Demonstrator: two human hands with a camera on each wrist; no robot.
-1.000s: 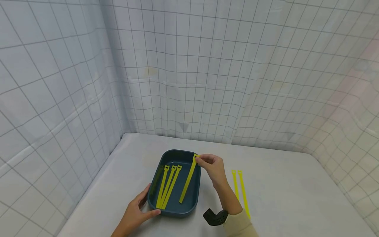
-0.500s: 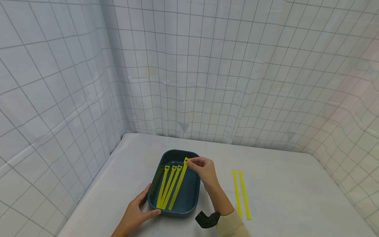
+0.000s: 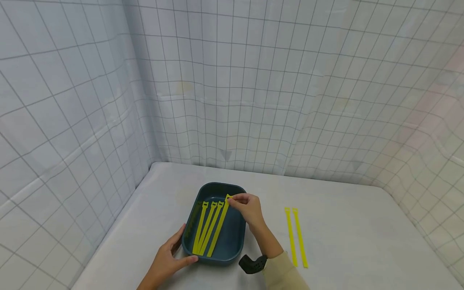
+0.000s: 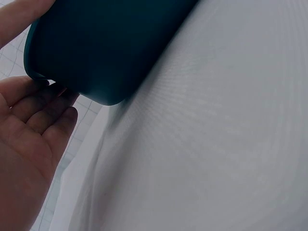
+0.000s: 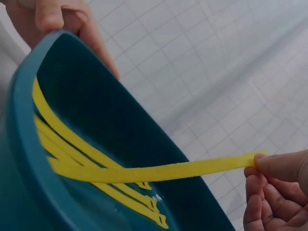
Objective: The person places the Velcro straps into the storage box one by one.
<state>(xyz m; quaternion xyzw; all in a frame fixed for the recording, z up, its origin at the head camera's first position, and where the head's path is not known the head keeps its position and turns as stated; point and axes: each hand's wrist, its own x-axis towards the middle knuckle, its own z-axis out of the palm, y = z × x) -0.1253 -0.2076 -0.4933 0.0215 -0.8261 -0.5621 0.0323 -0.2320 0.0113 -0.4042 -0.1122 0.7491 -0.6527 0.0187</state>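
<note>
- At the far left, a white sheet printed with a grey grid [image 3: 61, 141] hangs as a side wall and continues across the back; it borders the white-covered table [image 3: 344, 229].
- Left of centre, the left hand [image 3: 164, 262] grips the near-left corner of a deep, dark teal, round-cornered tray [image 3: 232, 237]: its thumb lies on the near rim, its fingers against the outer left side.
- Inside the tray, toward its left side, lie three flat yellow straps with slotted heads [image 3: 200, 229], close together at the near end and fanned slightly apart toward the far end.
- Just right of them, a fourth flat yellow strap [image 3: 219, 231] slants with its lower end inside the tray's near end and its head raised; the right wrist view shows it passing above the other three.
- At the tray's right side, the right hand [image 3: 248, 207] pinches that head between thumb and fingertips, and hides part of the right rim.
- Below it, a black curved device [image 3: 253, 264] sits at the wrist beside a cream sleeve [image 3: 284, 272]; this forearm comes between the tray and the things farther right.
- Right of the forearm, two more yellow straps [image 3: 300, 237] lie side by side on the table, well apart from the tray.
</note>
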